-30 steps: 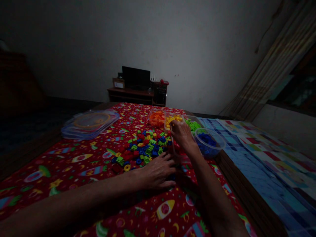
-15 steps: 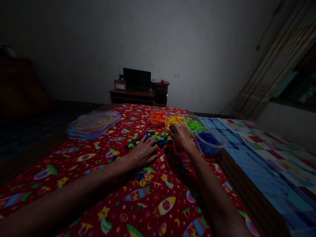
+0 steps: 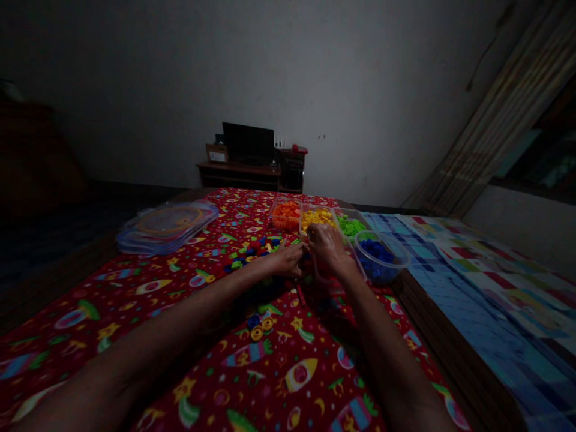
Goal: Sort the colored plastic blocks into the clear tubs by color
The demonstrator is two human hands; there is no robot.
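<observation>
My right hand (image 3: 327, 245) is closed, knuckles up, just in front of the tub of yellow bricks (image 3: 317, 217). Anything in its fingers is too small to make out. Beside it my left hand (image 3: 289, 260) has its fingers bent together at the right end of a mixed pile of toy bricks (image 3: 243, 259), almost touching the right hand; what it pinches is hidden. Under the right wrist stands a clear container with dark red contents (image 3: 332, 281). A few bricks with yellow wheels (image 3: 257, 333) lie nearer to me on the red patterned cloth (image 3: 252, 390).
Tubs of orange bricks (image 3: 287, 216) and green bricks (image 3: 350, 227) flank the yellow one. A round tub of blue bricks (image 3: 378, 255) stands at the right. Stacked clear lids (image 3: 168, 227) lie at the left. Farther back a monitor (image 3: 248, 143) stands on a low cabinet.
My left hand has moved right, from lying spread over the brick pile to beside my right hand, its fingers now drawn together. The right hand has barely moved.
</observation>
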